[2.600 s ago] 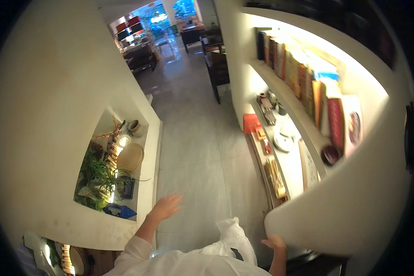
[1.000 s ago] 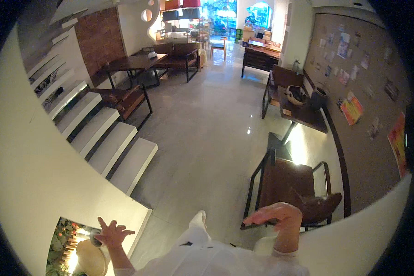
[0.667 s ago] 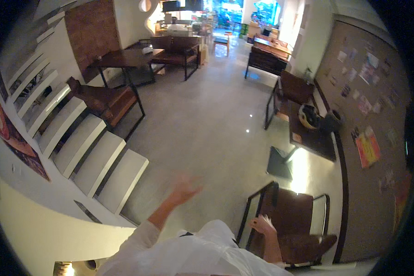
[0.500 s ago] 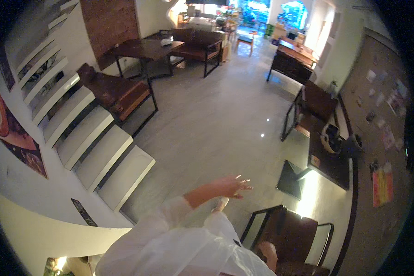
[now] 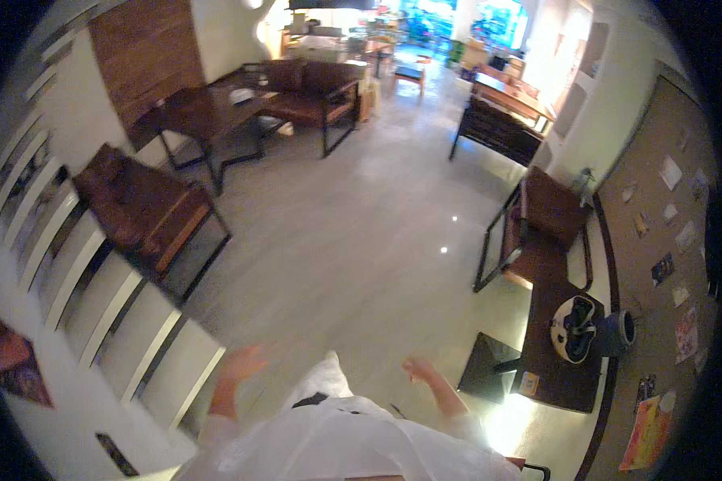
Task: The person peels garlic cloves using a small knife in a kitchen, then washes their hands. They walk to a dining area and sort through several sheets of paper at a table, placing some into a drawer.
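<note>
My left hand (image 5: 245, 365) is raised at the lower left beside the white stair treads (image 5: 186, 377). It is blurred, but its fingers look stretched out, and nothing shows in it. In front of my body to the right, my right hand (image 5: 419, 369) is loosely curled, with no object visible in it. Neither hand touches any furniture. White clothing (image 5: 337, 437) covers my body between the arms. Nearest to my right hand is a dark table base (image 5: 483, 370) on the floor.
A dark table (image 5: 568, 393) at the right bears a white helmet (image 5: 573, 330) and a grey pot (image 5: 618, 333). Behind it stands a brown armchair (image 5: 549, 210). To the left are a brown leather chair (image 5: 148, 210), a table (image 5: 208, 115) and a sofa (image 5: 309, 100). Grey floor (image 5: 337, 232) runs between.
The view has moved forward past the near right chair, and the stairs have slid left and down. My left hand has swung left; my right hand has come up in front.
</note>
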The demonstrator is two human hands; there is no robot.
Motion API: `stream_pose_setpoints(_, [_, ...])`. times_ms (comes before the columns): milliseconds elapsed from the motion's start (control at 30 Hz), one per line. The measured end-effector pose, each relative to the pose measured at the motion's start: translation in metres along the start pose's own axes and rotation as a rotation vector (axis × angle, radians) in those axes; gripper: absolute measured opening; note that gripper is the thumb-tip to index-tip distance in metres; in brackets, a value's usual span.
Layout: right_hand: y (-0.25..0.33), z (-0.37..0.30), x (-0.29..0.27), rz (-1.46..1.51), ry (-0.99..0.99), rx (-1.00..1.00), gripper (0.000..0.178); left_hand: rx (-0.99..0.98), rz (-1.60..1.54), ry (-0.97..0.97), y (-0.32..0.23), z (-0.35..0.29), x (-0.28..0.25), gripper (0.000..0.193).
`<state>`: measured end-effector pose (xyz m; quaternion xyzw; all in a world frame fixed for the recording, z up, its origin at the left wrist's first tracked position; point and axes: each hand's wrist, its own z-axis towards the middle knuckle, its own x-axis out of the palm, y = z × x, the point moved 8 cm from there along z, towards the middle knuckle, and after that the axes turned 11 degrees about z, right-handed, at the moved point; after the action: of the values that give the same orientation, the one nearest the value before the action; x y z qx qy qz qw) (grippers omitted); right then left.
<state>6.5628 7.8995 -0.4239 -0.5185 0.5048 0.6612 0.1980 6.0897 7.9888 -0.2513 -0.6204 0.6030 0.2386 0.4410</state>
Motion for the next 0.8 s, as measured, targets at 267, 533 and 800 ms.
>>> stream_pose_setpoints(267, [-0.22,0.07,-0.077,0.433,0.093,0.785,0.021,-0.252,0.085,-0.065,-0.008,0.143,-0.093,0.055])
stream_pose_setpoints(533, [-0.233,-0.049,-0.081,1.498,-0.607,1.467,0.022,0.585,0.045,-0.084,-0.38,0.404,-0.25,0.055])
stream_pose_setpoints(800, [-0.383,0.052,-0.143,1.314,-0.41,1.547,0.021,0.994,0.089,-0.292,-0.573,0.602,-0.285,0.036])
